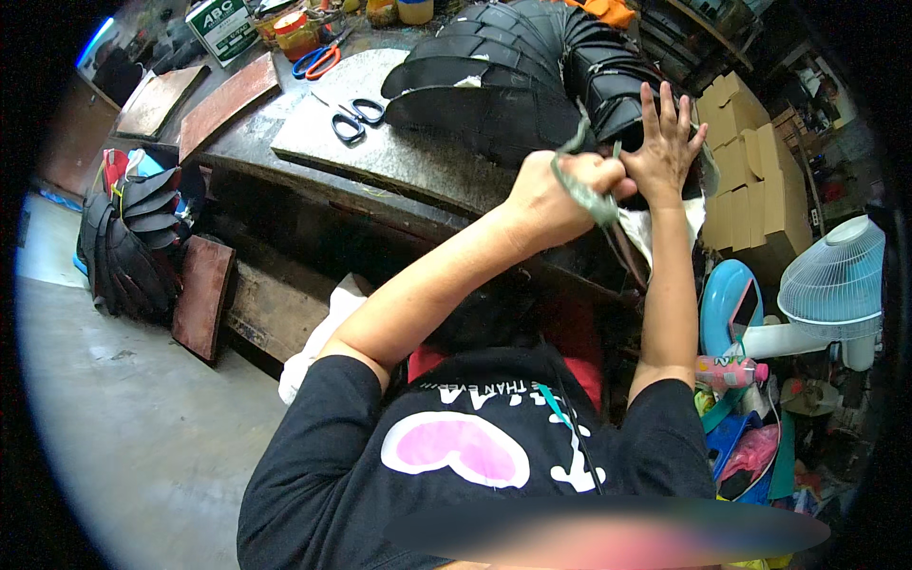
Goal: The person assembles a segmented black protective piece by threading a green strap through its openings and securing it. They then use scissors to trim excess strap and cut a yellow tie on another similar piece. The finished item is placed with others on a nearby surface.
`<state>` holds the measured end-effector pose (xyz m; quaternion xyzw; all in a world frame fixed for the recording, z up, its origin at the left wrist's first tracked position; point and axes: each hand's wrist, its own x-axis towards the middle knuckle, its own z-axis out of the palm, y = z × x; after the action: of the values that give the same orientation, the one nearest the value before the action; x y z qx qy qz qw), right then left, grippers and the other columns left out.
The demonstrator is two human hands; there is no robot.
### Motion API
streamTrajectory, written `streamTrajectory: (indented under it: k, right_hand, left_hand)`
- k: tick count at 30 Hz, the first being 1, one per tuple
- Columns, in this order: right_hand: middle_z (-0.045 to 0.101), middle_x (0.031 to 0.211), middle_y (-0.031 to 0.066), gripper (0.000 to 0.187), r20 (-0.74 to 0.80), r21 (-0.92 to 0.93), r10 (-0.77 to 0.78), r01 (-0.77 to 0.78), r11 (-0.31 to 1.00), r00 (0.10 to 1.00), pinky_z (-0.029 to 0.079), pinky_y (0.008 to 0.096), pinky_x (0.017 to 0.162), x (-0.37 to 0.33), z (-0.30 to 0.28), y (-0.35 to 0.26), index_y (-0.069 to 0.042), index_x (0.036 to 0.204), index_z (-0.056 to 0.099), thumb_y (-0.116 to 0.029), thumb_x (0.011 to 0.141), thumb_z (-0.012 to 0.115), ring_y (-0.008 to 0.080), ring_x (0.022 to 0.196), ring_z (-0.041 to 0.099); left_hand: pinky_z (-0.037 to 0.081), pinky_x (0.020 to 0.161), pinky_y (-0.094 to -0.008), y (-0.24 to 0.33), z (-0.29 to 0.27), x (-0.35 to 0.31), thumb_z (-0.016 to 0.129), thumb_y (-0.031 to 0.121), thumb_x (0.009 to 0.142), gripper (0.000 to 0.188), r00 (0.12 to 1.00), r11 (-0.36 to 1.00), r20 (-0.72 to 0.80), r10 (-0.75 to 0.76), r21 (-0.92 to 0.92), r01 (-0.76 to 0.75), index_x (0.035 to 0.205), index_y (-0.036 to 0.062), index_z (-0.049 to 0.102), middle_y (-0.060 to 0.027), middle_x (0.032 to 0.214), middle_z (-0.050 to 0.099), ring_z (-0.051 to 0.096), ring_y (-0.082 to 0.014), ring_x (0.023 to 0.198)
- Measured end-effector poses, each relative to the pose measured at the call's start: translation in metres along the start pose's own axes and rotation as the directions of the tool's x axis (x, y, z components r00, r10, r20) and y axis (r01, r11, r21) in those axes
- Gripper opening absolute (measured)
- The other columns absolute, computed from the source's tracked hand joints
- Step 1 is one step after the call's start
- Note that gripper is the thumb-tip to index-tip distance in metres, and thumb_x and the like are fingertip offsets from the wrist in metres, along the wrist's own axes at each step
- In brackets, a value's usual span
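My left hand (570,195) is closed in a fist, with a grey-green strip of cloth (591,201) looped over it and its end standing up between the fingers. Close beside it my right hand (665,147) has its fingers spread, palm down at the near right end of a long row of black curved pieces (503,71). These overlap like scales and look like leather or a similar sheet. Whether the right palm presses on them is hard to tell. White cloth (655,237) hangs at the bench edge below my hands.
Black-handled scissors (355,121) lie on a pale slab (304,133), with red-and-blue-handled scissors (321,62) behind. Reddish boards (228,104), a green-and-white can (221,30) and jars (296,36) stand left. Cardboard boxes (755,180) and a fan (834,280) are right. More black pieces (128,237) hang left.
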<state>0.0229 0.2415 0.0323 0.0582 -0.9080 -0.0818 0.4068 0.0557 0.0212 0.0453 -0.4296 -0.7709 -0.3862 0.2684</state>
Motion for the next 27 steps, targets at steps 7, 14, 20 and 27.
streamTrajectory:
  k: [7,14,20,27]
  right_hand:
    - [0.061,0.108,0.0080,0.030,-0.195,0.457,0.063,0.034,0.889,0.979,0.037,0.0447,0.096,-0.035,-0.060,-0.067,-0.010,0.101,0.063,-0.018,0.075,0.075,0.0289,0.105,0.055]
    - [0.060,0.094,0.0087,0.031,-0.089,0.639,0.152,-0.061,0.767,0.984,0.048,0.0378,0.075,-0.030,-0.047,-0.115,-0.005,0.095,0.066,-0.023,0.073,0.077,0.0289,0.086,0.057]
    - [0.060,0.073,0.0081,0.018,-0.251,0.706,0.247,0.002,0.708,0.936,0.049,0.0384,0.064,-0.018,-0.024,-0.128,-0.005,0.077,0.065,-0.020,0.075,0.075,0.0289,0.070,0.059]
    - [0.068,0.077,0.0112,0.011,0.042,0.761,0.237,-0.185,0.622,0.971,0.051,0.0287,0.061,-0.025,-0.049,-0.093,-0.002,0.076,0.065,-0.008,0.084,0.068,0.0220,0.064,0.063]
  left_hand:
    - [0.044,0.063,-0.0352,-0.037,-0.020,0.020,0.043,0.032,0.102,0.039,0.910,0.719,0.037,-0.412,-0.600,0.350,0.084,0.0001,0.057,-0.0127,0.067,0.056,0.055,-0.0241,0.063]
    - [0.041,0.064,-0.0240,-0.027,-0.018,0.021,0.044,0.035,0.103,0.036,0.935,0.724,0.145,-0.324,-0.598,0.344,0.097,0.0031,0.058,0.0039,0.076,0.051,0.047,-0.0071,0.071]
    - [0.048,0.069,-0.0371,-0.011,-0.028,0.009,0.054,0.026,0.097,0.027,0.961,0.938,0.094,-0.259,-0.213,0.274,0.095,-0.0008,0.057,-0.0175,0.087,0.059,0.056,-0.0346,0.074]
    - [0.045,0.071,-0.0384,-0.041,-0.030,-0.005,0.059,0.013,0.087,0.008,0.990,0.986,-0.141,-0.021,0.159,0.043,0.082,0.0064,0.061,-0.0103,0.084,0.055,0.054,-0.0314,0.080]
